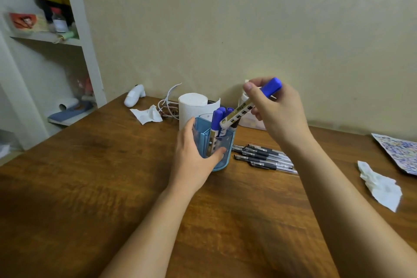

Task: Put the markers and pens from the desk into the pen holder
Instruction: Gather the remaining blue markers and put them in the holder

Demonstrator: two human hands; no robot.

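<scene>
mid-frame: left hand grips pen holder; right hand pinches blue-capped marker, tip at rim. insertion underway; pens right of holder likely next.

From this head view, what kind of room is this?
Probably a home study or bedroom desk corner. A brown wooden desk stands against a plain cream wall, white open shelving at its left holds household clutter, and a translucent blue plastic pen holder sits beside loose black-capped clear pens.
</scene>
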